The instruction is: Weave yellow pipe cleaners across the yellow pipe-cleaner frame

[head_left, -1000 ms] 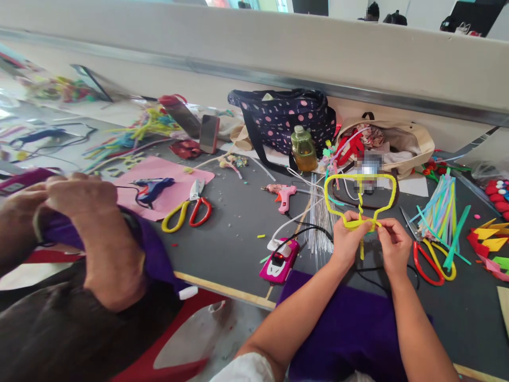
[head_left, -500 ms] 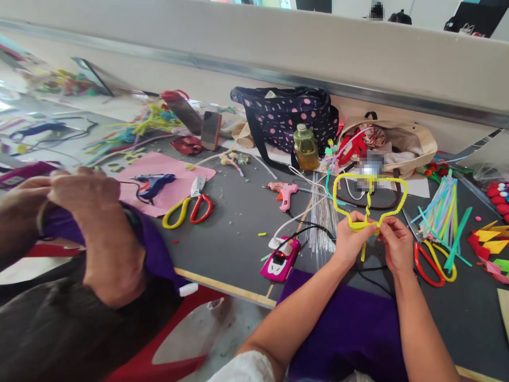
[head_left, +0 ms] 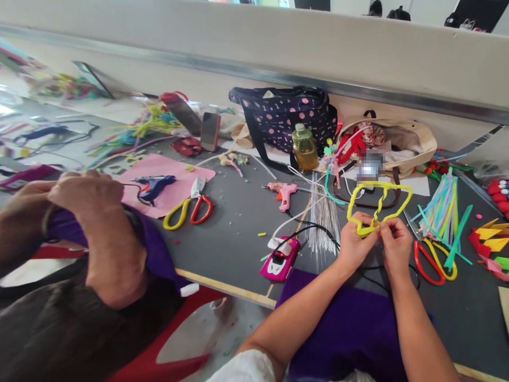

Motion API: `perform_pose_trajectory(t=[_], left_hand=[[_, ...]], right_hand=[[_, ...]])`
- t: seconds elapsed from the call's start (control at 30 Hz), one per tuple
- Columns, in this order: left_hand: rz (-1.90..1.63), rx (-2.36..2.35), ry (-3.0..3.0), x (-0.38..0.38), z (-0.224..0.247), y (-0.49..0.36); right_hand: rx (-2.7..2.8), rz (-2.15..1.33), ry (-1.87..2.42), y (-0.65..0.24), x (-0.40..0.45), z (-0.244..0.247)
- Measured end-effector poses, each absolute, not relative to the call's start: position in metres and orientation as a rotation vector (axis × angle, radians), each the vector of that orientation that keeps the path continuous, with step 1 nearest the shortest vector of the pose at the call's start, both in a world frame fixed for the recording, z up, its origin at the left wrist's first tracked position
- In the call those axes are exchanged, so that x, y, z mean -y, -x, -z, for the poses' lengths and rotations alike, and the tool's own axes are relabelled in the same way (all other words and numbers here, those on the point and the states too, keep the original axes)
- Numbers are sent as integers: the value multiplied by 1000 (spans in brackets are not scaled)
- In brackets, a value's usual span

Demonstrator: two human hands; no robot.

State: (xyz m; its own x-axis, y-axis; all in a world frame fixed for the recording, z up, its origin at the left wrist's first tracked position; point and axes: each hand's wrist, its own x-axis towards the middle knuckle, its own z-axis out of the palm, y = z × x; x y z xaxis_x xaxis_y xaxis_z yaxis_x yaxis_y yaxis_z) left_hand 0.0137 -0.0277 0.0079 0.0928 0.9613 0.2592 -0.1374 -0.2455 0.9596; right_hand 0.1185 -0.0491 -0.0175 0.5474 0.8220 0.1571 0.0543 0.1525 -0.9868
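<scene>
Between my two hands is a yellow pipe cleaner shape [head_left: 406, 204], bent into a wide outline with a twisted stem through its middle. My left hand [head_left: 357, 237] pinches its lower left part. Close beside it, my right hand [head_left: 395, 240] is closed on the lower right part, fingertips nearly meeting the left ones. The exact grip points are partly hidden by the fingers. Just right of my hands lie scissors [head_left: 430, 263] with red and yellow handles. A pile of pastel pipe cleaners [head_left: 440, 204] rests behind them.
A pink glue gun [head_left: 284, 194], a magenta power strip [head_left: 281, 259] and thin wires [head_left: 320, 228] lie left of my hands. A green bottle [head_left: 304, 147] and a patterned bag [head_left: 278, 119] stand behind. At far left, a co-worker's hands [head_left: 85, 191] are over the table edge.
The yellow pipe cleaner shape has tilted and turned to the right in my hands. Its lower stem end no longer shows below my fingers. Both hands keep hold.
</scene>
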Motion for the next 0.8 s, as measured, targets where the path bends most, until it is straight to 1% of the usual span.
perform_pose_trajectory(t=[0.27,0.57,0.8], left_hand=[[-1318,-859,-1363,28,-6,-16],[-1288,-917,-1206,24,-8,-9],[-1275,-905,-1127,20,-7,-6]], right_hand=[[827,-605,1323,-119,50,16],[962,-667,1346,-117,55,-2],[1058,-652,1311,-119,54,1]])
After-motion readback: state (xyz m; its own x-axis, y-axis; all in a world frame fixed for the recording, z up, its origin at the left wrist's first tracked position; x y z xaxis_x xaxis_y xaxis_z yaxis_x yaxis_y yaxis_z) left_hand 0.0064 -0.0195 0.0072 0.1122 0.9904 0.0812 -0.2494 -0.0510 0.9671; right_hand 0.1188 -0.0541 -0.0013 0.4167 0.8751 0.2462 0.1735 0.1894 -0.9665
